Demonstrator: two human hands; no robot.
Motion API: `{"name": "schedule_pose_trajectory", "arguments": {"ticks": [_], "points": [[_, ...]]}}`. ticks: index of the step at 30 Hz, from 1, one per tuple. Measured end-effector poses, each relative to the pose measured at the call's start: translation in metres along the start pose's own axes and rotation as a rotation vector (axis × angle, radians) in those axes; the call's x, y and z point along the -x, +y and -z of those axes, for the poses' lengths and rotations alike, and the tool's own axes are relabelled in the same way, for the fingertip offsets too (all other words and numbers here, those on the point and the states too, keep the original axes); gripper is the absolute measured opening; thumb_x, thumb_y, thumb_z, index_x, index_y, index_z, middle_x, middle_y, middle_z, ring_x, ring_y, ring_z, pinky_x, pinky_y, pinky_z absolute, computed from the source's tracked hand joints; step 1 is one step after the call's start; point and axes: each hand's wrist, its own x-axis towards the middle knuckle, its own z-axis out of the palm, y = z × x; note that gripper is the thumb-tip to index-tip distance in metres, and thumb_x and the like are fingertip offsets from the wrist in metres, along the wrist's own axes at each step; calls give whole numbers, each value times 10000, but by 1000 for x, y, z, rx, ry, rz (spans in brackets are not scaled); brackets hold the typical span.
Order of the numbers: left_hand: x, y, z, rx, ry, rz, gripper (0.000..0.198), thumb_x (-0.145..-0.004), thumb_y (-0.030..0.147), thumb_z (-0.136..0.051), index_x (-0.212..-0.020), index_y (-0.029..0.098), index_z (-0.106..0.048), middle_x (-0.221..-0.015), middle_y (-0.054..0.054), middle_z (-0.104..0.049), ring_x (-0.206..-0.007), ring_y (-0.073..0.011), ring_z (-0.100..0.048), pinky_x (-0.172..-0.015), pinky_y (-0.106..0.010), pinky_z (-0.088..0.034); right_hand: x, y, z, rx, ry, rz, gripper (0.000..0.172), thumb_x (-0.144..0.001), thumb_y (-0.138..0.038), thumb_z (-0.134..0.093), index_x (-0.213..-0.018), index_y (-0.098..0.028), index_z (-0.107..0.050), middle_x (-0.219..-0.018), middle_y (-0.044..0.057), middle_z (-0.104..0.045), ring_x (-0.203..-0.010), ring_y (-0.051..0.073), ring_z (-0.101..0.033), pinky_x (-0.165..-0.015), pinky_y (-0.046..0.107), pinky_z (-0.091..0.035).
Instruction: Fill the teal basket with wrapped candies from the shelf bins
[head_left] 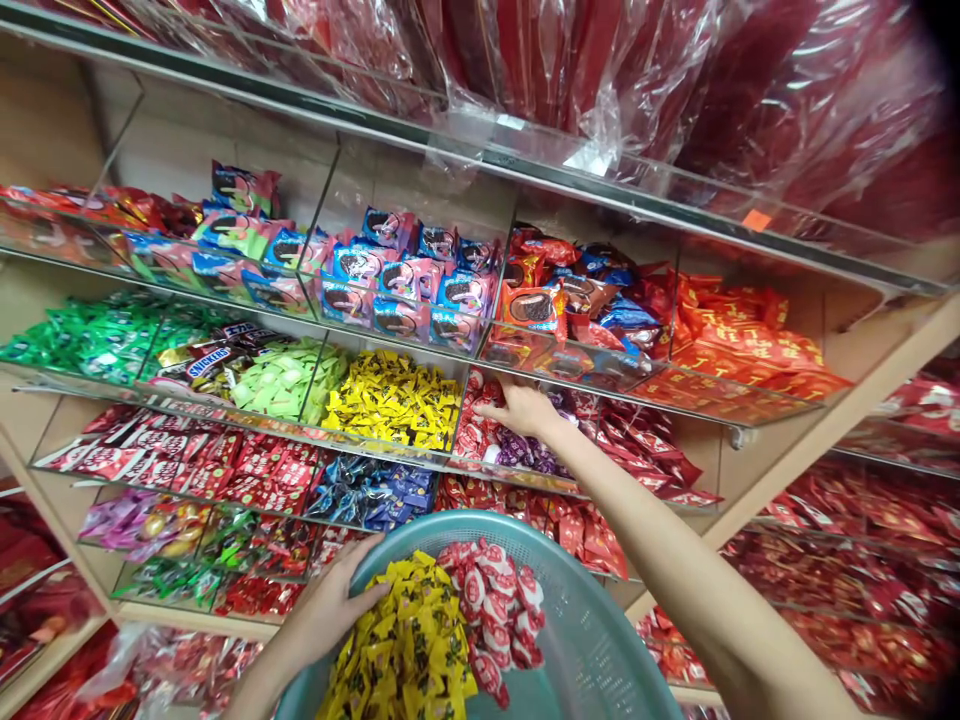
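My left hand (322,610) grips the left rim of a teal plastic basket (592,610), thumb over the edge. Inside the basket, yellow-wrapped candies (405,650) lie in a heap on the left. Beside them is a smaller pile of red-and-white wrapped candies (495,610). Reaching forward over the basket, my right hand (519,410) is in a shelf compartment with red-and-white candies (471,430), fingers apart above them. Its fingertips are partly hidden under the shelf above. Purple-wrapped candies (525,452) lie just below and right of that hand.
Clear-fronted shelves (390,455) hold divided compartments: yellow candies (397,400), green candies (90,335), Snickers bars (214,360) and blue packets (375,490). A shelf lip (570,365) overhangs my right hand. Plastic-wrapped red goods (562,70) fill the top. A wooden side panel (817,440) stands right.
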Motion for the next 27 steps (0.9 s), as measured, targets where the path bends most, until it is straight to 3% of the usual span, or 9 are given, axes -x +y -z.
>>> {"name": "schedule_pose_trajectory", "arguments": {"ticks": [5,10,14,18,23,27], "points": [[-1,-2,0,19,-3,4,549,-751,443,-492,-1262,280,-381,-1272,-43,-446,-1143,-237,-425,-973,-386,-332,-36,7,-16,-167,-84,111,735,-683,-618,-490,-1260,-193,-325,-1250,93,-450,-1167,246,-387,-973,325,-285],[0,0,2,17,-11,21,523,-749,445,-497,-1242,296,-402,-1281,-30,-440,-1133,-230,-437,-970,-377,-339,-51,2,-20,-174,-126,121,690,-657,-492,-598,-1245,-213,-366,-1233,62,-467,-1116,232,-436,-935,305,-330],[0,2,3,9,-1,14,532,-747,448,-495,-1246,285,-402,-1264,-38,-460,-1121,-230,-453,-958,-372,-353,-43,-1,-20,-149,-101,161,614,-648,-414,-632,-1186,-192,-437,-1182,82,-503,-1067,252,-463,-903,332,-346],[0,2,3,-18,6,21,535,-755,454,-483,-1256,293,-384,-1271,-30,-453,-1132,-219,-446,-950,-352,-363,-25,-4,-21,-125,-55,213,630,-652,-441,-625,-1204,-212,-424,-1230,97,-455,-1123,283,-395,-921,399,-301],[0,3,3,-35,2,25,536,-762,459,-472,-1262,293,-371,-1282,-27,-440,-1144,-215,-436,-945,-344,-368,-13,-6,-18,-156,-30,293,596,-694,-452,-581,-1217,-219,-417,-1231,93,-447,-1108,253,-407,-911,387,-306],[0,2,2,-28,4,27,535,-758,455,-482,-1257,296,-376,-1277,-27,-446,-1142,-217,-437,-955,-348,-360,-18,-1,-17,-186,-74,204,822,-607,-572,-604,-1298,-241,-305,-1305,90,-373,-1195,287,-313,-991,440,-193]]}}
